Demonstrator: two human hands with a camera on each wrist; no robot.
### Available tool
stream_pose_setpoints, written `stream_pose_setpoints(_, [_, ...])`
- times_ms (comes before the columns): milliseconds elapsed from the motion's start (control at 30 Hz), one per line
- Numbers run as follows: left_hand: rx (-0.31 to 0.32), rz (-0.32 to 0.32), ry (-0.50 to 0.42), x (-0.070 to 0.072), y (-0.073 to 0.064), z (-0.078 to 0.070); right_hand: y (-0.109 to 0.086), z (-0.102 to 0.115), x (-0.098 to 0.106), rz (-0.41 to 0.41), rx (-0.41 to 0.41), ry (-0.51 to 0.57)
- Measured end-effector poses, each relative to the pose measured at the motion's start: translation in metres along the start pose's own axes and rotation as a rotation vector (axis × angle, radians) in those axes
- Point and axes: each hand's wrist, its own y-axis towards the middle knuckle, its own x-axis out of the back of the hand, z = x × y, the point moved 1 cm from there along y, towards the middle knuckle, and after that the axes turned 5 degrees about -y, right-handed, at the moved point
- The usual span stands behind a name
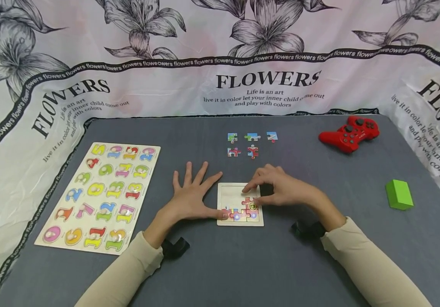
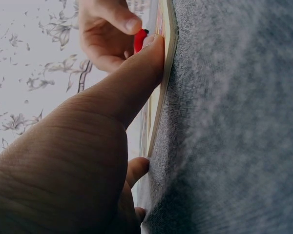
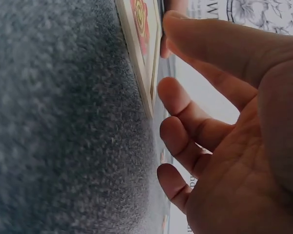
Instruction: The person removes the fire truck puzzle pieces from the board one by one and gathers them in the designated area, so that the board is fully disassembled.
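Observation:
A small square wooden puzzle tray (image 1: 229, 192) lies on the grey table, with joined jigsaw pieces (image 1: 252, 205) along its bottom and right side. My left hand (image 1: 190, 199) spreads its fingers on the table left of the tray, its thumb (image 2: 149, 53) resting on the tray's lower left corner. Over the tray's right side hovers my right hand (image 1: 279, 186), fingers loosely bent and thumb apart from them; no piece shows between them. In the right wrist view, that hand (image 3: 229, 141) is beside the tray's edge (image 3: 132, 46). Several loose jigsaw pieces (image 1: 253, 137) lie beyond the tray.
To the left lies a large number board (image 1: 102, 168) with coloured numerals. A red game controller (image 1: 348, 135) sits at the back right, and a green block (image 1: 399, 194) stands nearer on the right. A flower-printed cloth (image 1: 166, 91) hangs behind the table.

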Motion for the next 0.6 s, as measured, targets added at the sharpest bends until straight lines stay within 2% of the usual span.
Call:
stream_pose_setpoints(233, [-0.008,0.002,-0.003,-0.0002,0.0004,-0.0007,-0.0047,0.0029,-0.0045,0.038,-0.019,-0.022])
stream_pose_setpoints(600, [0.004,0.014,0.003,-0.0003,0.0015,-0.0003,-0.0053,0.0070,-0.0068,0.050,-0.044,-0.057])
